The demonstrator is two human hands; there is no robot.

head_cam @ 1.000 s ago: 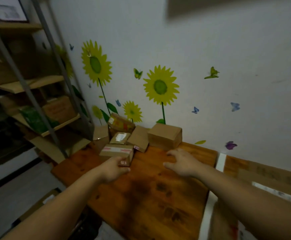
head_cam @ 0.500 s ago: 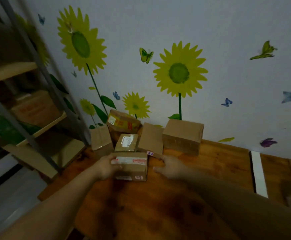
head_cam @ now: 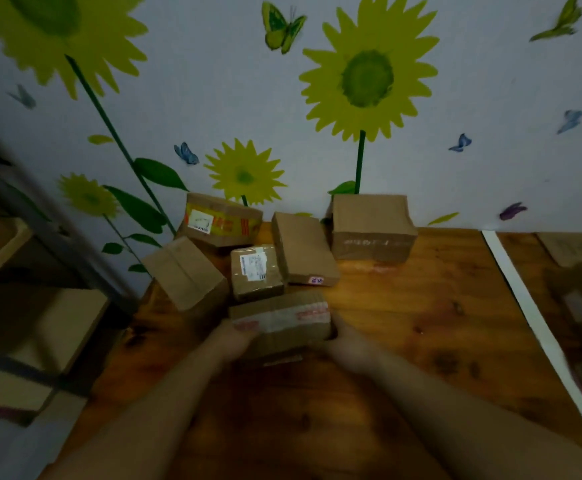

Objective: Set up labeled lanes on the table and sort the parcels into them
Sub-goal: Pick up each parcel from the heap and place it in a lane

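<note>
Hands hold a taped parcel (head_cam: 279, 323) by its ends: the left hand (head_cam: 234, 336) grips the left end, the right hand (head_cam: 346, 344) the right, both blurred. The parcel is over the wooden counter (head_cam: 421, 306), just near of five other parcels (head_cam: 256, 271) clustered against the far wall. A white strip (head_cam: 524, 299) crosses the counter at right.

The scene was dim, with cool, even light on the far wall (head_cam: 213, 81) and its sunflower decals (head_cam: 365, 77). The near table (head_cam: 438, 306) lay in deep shadow under the forearms (head_cam: 455, 410). Motion blur smeared the left hand (head_cam: 234, 337), the right hand (head_cam: 348, 344) and the parcel (head_cam: 279, 320) between them. At the left edge the shelving (head_cam: 40, 306) was dark, soft and bent by the wide lens.
</note>
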